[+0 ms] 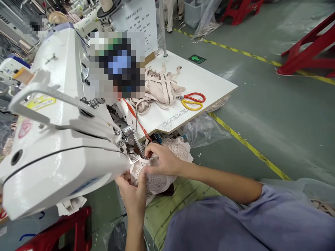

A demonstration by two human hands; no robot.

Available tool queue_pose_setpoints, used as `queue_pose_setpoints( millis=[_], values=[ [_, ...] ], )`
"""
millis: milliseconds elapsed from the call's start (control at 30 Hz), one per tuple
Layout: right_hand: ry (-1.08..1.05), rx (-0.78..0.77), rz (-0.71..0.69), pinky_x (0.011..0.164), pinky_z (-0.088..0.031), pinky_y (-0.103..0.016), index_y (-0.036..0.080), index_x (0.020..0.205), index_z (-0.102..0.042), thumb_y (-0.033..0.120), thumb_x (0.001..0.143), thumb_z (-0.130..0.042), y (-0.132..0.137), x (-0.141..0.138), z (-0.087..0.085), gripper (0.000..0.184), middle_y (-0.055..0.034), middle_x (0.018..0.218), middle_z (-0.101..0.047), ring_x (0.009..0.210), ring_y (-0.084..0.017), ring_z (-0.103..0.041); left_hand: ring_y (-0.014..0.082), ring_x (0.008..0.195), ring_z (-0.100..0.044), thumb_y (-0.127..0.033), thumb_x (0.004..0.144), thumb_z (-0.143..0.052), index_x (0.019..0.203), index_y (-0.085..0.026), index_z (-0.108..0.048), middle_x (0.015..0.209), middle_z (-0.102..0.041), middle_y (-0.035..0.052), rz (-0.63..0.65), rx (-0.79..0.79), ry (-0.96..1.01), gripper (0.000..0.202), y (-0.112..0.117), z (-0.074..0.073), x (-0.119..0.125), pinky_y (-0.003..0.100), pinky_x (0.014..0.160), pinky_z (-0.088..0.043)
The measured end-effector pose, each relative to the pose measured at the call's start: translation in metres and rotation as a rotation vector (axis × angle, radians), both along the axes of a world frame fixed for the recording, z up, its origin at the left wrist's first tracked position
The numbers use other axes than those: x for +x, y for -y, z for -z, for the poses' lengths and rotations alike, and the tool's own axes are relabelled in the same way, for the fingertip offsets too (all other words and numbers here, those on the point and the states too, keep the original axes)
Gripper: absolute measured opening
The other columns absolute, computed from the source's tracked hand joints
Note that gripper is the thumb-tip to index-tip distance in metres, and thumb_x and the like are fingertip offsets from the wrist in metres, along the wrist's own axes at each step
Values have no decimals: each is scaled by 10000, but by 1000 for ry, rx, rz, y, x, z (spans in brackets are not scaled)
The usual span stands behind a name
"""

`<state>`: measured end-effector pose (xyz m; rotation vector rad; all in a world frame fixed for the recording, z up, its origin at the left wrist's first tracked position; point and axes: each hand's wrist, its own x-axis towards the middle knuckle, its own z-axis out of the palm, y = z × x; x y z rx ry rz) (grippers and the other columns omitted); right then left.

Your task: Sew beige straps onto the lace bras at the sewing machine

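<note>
A pale lace garment piece lies under the needle area of a white sewing machine. My right hand is closed, pinching the lace just beside the presser foot. My left hand grips the same lace from below, fingers curled on its near edge. More lace fabric bunches behind my right hand.
A white table holds a pile of beige elastic straps and red-and-yellow scissors. A ruler strip runs along its edge. Clear plastic bags lie on the floor by yellow floor tape. Red stools stand at right.
</note>
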<state>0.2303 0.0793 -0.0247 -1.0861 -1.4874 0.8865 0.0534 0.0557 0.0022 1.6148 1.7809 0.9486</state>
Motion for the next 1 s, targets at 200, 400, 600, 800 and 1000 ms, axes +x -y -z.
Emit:
queue_pose_setpoints(
  millis=[200,400,600,800,1000],
  values=[
    [16,-47,-7,728,-416,-284,212,924,-520,484,712,-755,0,2,-1,417,0,894,-581,802,-162,-538,251,998,-619,-484,741,-725,1144,-215,-435,1061,-562,87,26,39,-87,565,0,-2,3,375,802,-516],
    [13,-129,11,700,-403,-273,213,930,-518,455,691,-774,1,-1,-9,425,11,888,-579,787,-156,-535,252,991,-602,-486,734,-723,1111,-214,-434,1070,-554,90,29,21,-133,548,-1,-4,2,384,810,-498],
    [-186,-275,-39,715,-423,-270,190,926,-547,393,794,-690,8,-4,-9,281,2,876,-585,798,-154,-547,176,803,-617,-530,773,-678,1067,-225,-428,982,-585,44,24,-200,292,492,9,0,-7,277,673,-492],
    [-270,-446,-255,744,-424,-265,179,923,-651,423,885,-611,53,15,-11,250,-11,875,-616,828,-162,-566,186,837,-611,-491,826,-659,1008,-175,-648,881,-661,47,290,-574,756,365,42,7,0,262,720,-474],
    [-169,-500,-238,701,-384,-253,196,890,-559,452,889,-609,82,17,-14,261,10,816,-508,775,-140,-479,120,708,-540,-445,843,-673,925,-169,-704,766,-641,10,298,-605,816,289,52,5,15,207,649,-421]
  ],
)
